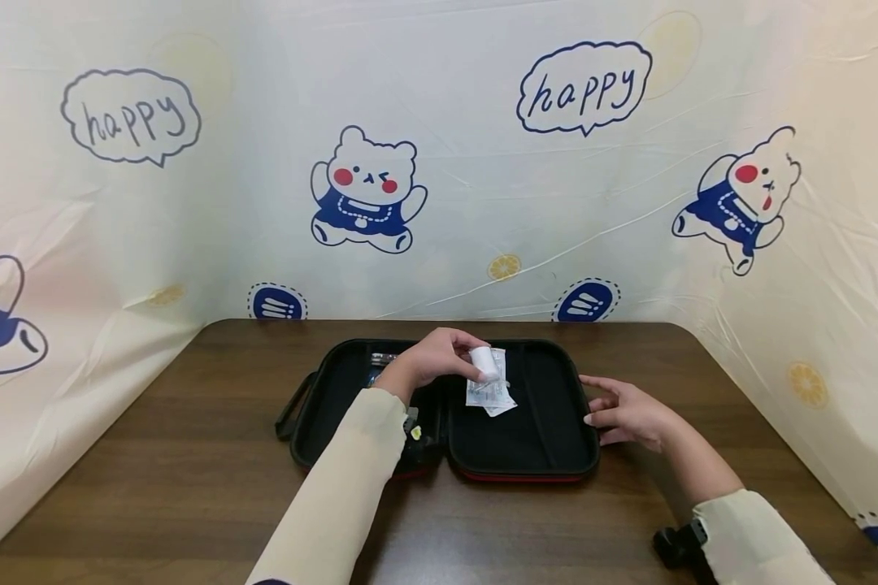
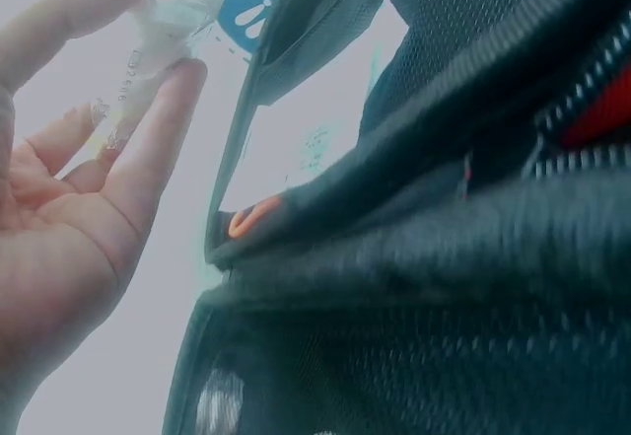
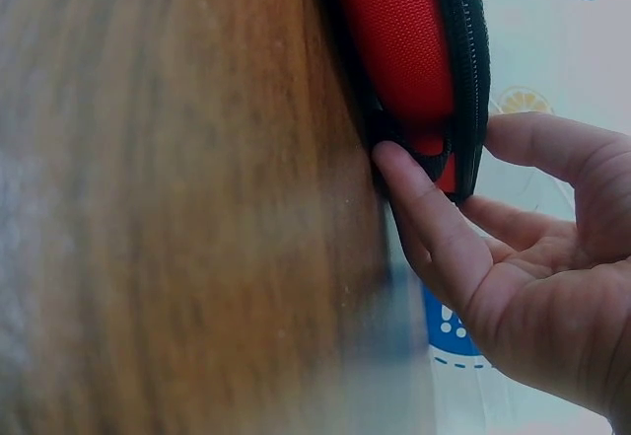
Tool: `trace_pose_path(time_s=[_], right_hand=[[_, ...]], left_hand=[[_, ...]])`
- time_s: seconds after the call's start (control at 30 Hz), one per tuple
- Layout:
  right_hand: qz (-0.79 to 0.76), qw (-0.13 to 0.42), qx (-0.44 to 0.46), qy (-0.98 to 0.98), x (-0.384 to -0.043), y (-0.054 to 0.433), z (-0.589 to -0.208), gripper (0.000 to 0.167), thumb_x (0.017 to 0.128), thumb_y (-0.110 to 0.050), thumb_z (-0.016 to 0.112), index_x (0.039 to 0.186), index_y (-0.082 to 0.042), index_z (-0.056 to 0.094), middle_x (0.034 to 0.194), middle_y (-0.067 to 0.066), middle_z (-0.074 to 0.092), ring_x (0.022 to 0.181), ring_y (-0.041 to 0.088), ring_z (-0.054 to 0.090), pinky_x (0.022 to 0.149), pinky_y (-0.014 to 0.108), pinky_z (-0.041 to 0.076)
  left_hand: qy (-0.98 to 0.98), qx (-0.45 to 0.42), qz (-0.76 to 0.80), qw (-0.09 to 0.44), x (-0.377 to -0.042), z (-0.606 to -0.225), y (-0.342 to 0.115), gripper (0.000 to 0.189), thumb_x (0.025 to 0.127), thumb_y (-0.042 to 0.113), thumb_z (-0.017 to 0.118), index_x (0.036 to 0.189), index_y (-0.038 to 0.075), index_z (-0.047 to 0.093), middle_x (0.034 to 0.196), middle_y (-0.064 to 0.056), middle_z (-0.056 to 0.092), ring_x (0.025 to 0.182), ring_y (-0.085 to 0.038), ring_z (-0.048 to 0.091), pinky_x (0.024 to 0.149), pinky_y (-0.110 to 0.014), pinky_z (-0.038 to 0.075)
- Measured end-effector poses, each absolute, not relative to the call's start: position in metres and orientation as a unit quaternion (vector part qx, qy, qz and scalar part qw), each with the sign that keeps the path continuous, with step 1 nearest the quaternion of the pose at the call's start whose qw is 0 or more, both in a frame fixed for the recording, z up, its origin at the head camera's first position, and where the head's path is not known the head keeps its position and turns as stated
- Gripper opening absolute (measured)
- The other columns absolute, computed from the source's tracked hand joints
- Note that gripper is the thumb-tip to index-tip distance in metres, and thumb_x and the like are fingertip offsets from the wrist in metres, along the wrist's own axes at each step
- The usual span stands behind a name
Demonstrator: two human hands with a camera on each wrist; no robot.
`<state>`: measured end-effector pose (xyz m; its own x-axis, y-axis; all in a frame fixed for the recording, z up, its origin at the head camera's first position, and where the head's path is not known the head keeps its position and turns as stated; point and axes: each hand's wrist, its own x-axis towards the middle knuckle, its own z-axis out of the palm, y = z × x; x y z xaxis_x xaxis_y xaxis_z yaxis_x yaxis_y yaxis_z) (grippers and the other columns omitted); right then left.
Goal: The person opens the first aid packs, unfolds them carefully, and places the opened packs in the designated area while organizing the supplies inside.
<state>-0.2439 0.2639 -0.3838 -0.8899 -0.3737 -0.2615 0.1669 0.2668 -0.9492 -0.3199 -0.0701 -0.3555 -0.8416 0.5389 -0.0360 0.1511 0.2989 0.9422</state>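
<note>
A black-lined zip case (image 1: 556, 406) with a red shell (image 3: 394, 31) lies open flat on the table. Over its right half, my left hand (image 1: 435, 357) pinches a small white bandage roll (image 1: 484, 363) in a clear wrapper between thumb and fingers. Beneath the roll, white printed packets (image 1: 492, 396) lie in that half. My right hand (image 1: 629, 414) grips the case's right edge, its thumb at the zipped rim (image 3: 473, 70) and a fingertip low against the red side by a black loop (image 3: 434, 159).
In the case's left half a silver item (image 1: 383, 358) shows, partly behind my left arm. A carry strap (image 1: 293, 410) sticks out on the left. The brown wooden table (image 1: 190, 455) meets a printed cloth backdrop (image 1: 468, 203) at the back and sides.
</note>
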Motion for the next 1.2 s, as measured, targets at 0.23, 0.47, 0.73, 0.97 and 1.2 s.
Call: trace_pose_path(time_s=[0.23,0.47,0.73,0.97,1.2], right_hand=[[-0.601,0.226,-0.067,0.764,-0.244,0.263,-0.383,0.081,0.089,0.003,0.064,0.153,0.001,0.016,0.113,0.021,0.059,0.088,0.023,0.062,0.073,0.043,0.058],[-0.603,0.226,-0.063,0.763,-0.245,0.263,-0.382,0.080,0.090,0.003,0.064,0.154,0.000,0.016,0.115,0.022,0.058,0.088,0.024,0.062,0.073,0.043,0.058],[-0.599,0.227,-0.062,0.766,-0.244,0.263,-0.382,0.081,0.089,0.002,0.065,0.154,0.000,0.016,0.115,0.022,0.058,0.088,0.023,0.062,0.073,0.043,0.058],[-0.601,0.229,-0.059,0.763,-0.243,0.263,-0.382,0.081,0.089,0.002,0.065,0.154,0.000,0.016,0.115,0.023,0.058,0.089,0.024,0.062,0.075,0.044,0.058],[-0.605,0.229,-0.064,0.760,-0.244,0.263,-0.383,0.082,0.089,0.003,0.065,0.154,0.000,0.015,0.114,0.022,0.059,0.088,0.024,0.063,0.075,0.045,0.058]], left_hand=[[0.789,0.211,0.545,0.190,-0.314,-0.351,-0.082,0.052,0.079,0.000,0.078,0.127,0.000,0.059,0.115,-0.011,0.066,0.096,-0.022,0.062,0.092,-0.035,0.052],[0.807,0.224,0.517,0.176,-0.308,-0.343,-0.094,0.064,0.077,0.004,0.080,0.137,0.010,0.057,0.122,-0.007,0.063,0.098,-0.024,0.058,0.088,-0.032,0.053],[0.811,0.197,0.529,0.154,-0.301,-0.339,-0.107,0.054,0.075,0.007,0.084,0.124,0.006,0.061,0.114,-0.009,0.062,0.096,-0.025,0.056,0.084,-0.032,0.053],[0.808,0.170,0.548,0.137,-0.295,-0.337,-0.115,0.051,0.074,0.008,0.085,0.115,0.002,0.056,0.105,-0.013,0.062,0.086,-0.025,0.058,0.070,-0.033,0.057],[0.820,0.173,0.530,0.128,-0.290,-0.337,-0.129,0.053,0.074,0.014,0.086,0.117,0.005,0.056,0.104,-0.011,0.065,0.083,-0.025,0.057,0.066,-0.035,0.054]])
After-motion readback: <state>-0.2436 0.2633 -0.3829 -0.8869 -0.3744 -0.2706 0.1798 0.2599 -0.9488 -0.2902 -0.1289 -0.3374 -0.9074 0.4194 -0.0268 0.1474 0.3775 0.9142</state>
